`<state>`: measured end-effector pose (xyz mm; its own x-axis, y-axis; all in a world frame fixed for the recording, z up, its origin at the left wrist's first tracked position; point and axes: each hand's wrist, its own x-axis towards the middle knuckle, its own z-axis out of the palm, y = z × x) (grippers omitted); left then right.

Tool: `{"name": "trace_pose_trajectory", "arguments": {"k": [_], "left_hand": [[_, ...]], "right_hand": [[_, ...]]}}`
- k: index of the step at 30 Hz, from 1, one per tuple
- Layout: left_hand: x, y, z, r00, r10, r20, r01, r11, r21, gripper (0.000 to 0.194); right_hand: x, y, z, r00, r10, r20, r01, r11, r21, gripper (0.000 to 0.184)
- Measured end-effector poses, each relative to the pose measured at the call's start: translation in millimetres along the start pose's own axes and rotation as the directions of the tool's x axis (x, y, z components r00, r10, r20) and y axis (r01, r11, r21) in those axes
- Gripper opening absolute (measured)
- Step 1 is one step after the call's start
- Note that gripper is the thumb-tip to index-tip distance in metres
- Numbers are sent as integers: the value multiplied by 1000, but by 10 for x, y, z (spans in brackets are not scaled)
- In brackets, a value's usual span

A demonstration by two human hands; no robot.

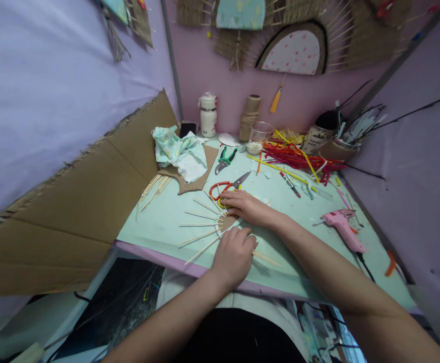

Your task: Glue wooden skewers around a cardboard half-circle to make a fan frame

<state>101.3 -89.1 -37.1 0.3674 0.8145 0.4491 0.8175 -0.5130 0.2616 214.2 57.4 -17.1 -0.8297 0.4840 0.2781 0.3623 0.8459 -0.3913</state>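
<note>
A small piece of brown cardboard with a pale rim lies near the table's front edge, thin wooden sticks fanning out from its left side. My left hand is closed at its near edge with bent fingers, holding it down. More wooden sticks poke out to the right from beside that hand, and whether it grips them is hidden. At the far edge of the cardboard, my right hand has its fingertips together on a wooden stick. Red-and-yellow-handled scissors lie just beyond that hand, partly covered by it.
Hand pruners, printed cloth on cardboard and loose sticks lie farther back. A pink glue gun with its cord sits right, below red pipe cleaners. A bottle, twine and clear cup stand behind.
</note>
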Motion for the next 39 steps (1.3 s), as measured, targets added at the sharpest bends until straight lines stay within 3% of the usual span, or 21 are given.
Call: {"name": "trace_pose_trajectory", "arguments": {"k": [8,19,22,25,27,30,32,34,35,36,38,39], "left_hand": [[-2,3,-3,1000,-4,7,4,1000,-1,20],[-7,0,2,1000,9,-4,-9,1000,-2,18],[-6,-2,8,1000,7,-7,-7,1000,-3,19],[-4,-3,15,1000,2,-23,-3,1000,-9,19],[-4,-2,21,999,1,-37,-1,1000,-10,20],[-6,0,28,999,3,-50,-4,1000,-21,21],[-5,-1,26,998,2,-66,-5,999,-47,21],[-2,-7,13,996,6,-91,-15,995,-103,21],[0,-13,2,995,11,-103,-26,988,-149,21],[2,-21,-14,993,18,-115,-41,978,-206,22],[6,-45,-52,990,13,-139,-60,938,-341,24],[6,-59,-72,989,-7,-146,-54,910,-412,26]], "right_hand": [[-11,-96,-59,995,83,50,-85,996,19,32],[-14,-131,-88,994,88,61,-89,996,23,32],[-21,-94,-101,997,79,8,-79,996,30,33],[-24,-46,-147,985,74,-153,-68,997,42,31],[-30,-41,-210,943,94,-320,-79,995,60,28],[-64,-89,-350,812,181,-555,-136,983,121,26],[-112,-144,-452,713,286,-640,-203,958,202,26],[-178,-206,-540,654,419,-629,-273,907,320,33],[-215,-239,-574,658,481,-579,-299,873,386,39],[-251,-272,-601,694,527,-490,-315,835,451,43],[-310,-338,-631,834,511,-208,-315,750,581,42],[-329,-370,-635,899,435,-52,-305,706,639,38]]}}
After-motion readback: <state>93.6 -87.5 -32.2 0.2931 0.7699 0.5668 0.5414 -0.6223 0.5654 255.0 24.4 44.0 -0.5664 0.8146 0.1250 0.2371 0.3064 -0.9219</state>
